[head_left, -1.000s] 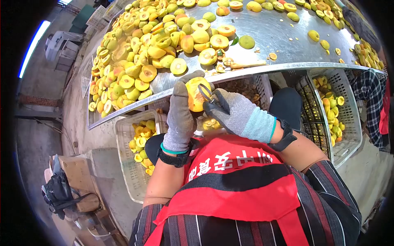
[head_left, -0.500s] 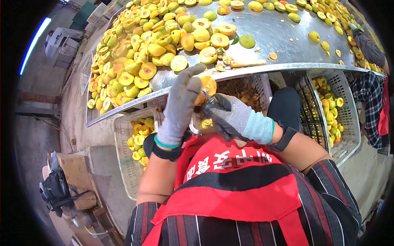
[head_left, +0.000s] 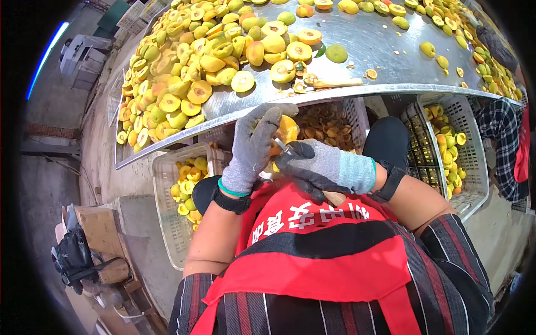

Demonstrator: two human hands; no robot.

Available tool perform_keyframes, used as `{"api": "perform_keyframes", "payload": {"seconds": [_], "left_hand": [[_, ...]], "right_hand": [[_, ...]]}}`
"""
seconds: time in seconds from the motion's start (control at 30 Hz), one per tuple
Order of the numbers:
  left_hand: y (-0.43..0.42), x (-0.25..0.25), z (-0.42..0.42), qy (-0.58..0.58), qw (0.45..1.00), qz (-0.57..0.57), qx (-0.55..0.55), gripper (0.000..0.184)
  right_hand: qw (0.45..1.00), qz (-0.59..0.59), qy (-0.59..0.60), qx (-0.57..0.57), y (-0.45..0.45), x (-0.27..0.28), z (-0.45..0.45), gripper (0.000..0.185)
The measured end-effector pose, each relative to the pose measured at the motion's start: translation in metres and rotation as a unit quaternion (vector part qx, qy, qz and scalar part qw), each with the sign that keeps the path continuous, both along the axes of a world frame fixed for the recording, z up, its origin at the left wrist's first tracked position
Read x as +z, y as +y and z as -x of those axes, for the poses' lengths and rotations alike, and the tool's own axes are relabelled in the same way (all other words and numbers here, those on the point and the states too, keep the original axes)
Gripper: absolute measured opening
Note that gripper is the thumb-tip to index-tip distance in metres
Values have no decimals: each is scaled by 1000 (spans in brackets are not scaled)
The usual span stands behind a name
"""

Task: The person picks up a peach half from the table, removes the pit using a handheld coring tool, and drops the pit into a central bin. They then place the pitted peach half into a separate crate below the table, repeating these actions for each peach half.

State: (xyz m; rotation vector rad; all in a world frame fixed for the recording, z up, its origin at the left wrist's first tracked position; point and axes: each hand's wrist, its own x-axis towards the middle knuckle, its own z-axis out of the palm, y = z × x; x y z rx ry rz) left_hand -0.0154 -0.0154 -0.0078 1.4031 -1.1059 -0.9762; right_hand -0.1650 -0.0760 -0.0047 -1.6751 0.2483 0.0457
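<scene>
Head view: left grip [head_left: 252, 140] is closely cupping probably soft, slippery fruit [head_left: 288, 129], best held by its sides; right grip [head_left: 315, 164] is clenching a tool [head_left: 335, 199].

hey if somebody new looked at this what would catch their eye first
Probably the heap of yellow-green fruit on the left of the metal table. Then the bright red apron at the bottom; just above it, the gloved left hand holds a fruit and the right hand a tool.

A bright strip [head_left: 47, 61], perhaps a window, edges grey floor [head_left: 120, 184].
</scene>
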Motion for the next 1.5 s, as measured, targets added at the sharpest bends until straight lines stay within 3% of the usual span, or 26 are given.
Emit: {"api": "perform_keyframes", "payload": {"seconds": [0.07, 0.1, 0.17, 0.23, 0.3, 0.37, 0.4, 0.43, 0.47, 0.5, 0.53, 0.57, 0.63, 0.7, 0.77, 0.8, 0.83, 0.9, 0.97, 1.03, 1.1, 1.17, 1.3, 1.37, 1.43, 1.5], "left_hand": [[-1, -2, 3, 54, 998, 23, 8, 37], [-1, -3, 5, 109, 993, 47, 16, 34], [-2, -3, 8, 103, 993, 49, 15, 36], [-7, -8, 15, 183, 977, 88, 68, 35], [-7, -15, 17, 180, 976, 118, 42, 35], [-11, -21, 21, -57, 982, 163, 71, 37], [-13, -21, 22, 35, 989, 115, 83, 41], [-14, -19, 26, 35, 989, 115, 84, 41], [-14, -14, 31, 231, 963, 80, 117, 43], [-14, -12, 34, 418, 896, 42, 145, 44], [-16, -17, 28, 459, 876, 61, 130, 46], [-16, -20, 22, 460, 876, 62, 132, 46], [-12, -22, 9, 416, 900, 86, 102, 47], [-4, -17, -2, 349, 924, 106, 117, 46], [17, -27, -28, 182, 958, 130, 178, 41], [33, -27, -47, -35, 969, 136, 203, 38], [52, -24, -69, -252, 933, 137, 217, 35], [85, 3, -102, -179, 955, 71, 227, 33], [93, 27, -124, -331, 902, -90, 263, 35], [80, 31, -135, -390, 872, -93, 281, 36], [42, 25, -138, -304, 931, -7, 201, 37], [-7, 17, -126, -289, 938, -116, 152, 41], [-73, -35, -123, -541, 839, -53, 20, 54], [-87, -40, -113, -567, 821, -71, 8, 54], [-96, -39, -105, -582, 782, -221, -27, 46], [-88, -38, -100, -577, 788, -212, 4, 40]], "right_hand": [[955, -282, 74, -61, 5, 10, 4, 28], [954, -283, 74, -60, 5, 6, 5, 28], [921, -386, -29, -41, 5, -6, 5, 24], [920, -385, -45, -55, 9, -7, 5, 25], [859, -506, -29, -76, 10, -5, 8, 26], [847, -523, -40, -86, 12, -12, 11, 26], [836, -537, -52, -94, 12, -15, 11, 27], [837, -537, -52, -94, 14, -16, 13, 27], [852, -508, -85, -94, 15, -17, 15, 27], [866, -478, -117, -95, 16, -19, 18, 27], [906, -381, -149, -109, 15, -29, 21, 29], [906, -381, -149, -108, 14, -30, 25, 29], [887, -413, -132, -161, 11, -33, 30, 30], [797, -570, -107, -167, 6, -48, 34, 29], [812, -539, -100, -202, -1, -58, 36, 30], [803, -550, -86, -213, -3, -51, 38, 31], [800, -552, -89, -218, -4, -49, 39, 31], [832, -501, -101, -215, -4, -47, 41, 31], [832, -506, -89, -211, -6, -48, 40, 33], [841, -495, -92, -198, -8, -50, 35, 32], [850, -478, -89, -201, -6, -49, 31, 31], [860, -456, -85, -212, -4, -49, 31, 31], [853, -465, -80, -223, -3, -57, 33, 29], [866, -442, -77, -222, -5, -55, 35, 29], [870, -432, -82, -223, -5, -55, 33, 29], [871, -432, -61, -228, -5, -53, 31, 30]]}}
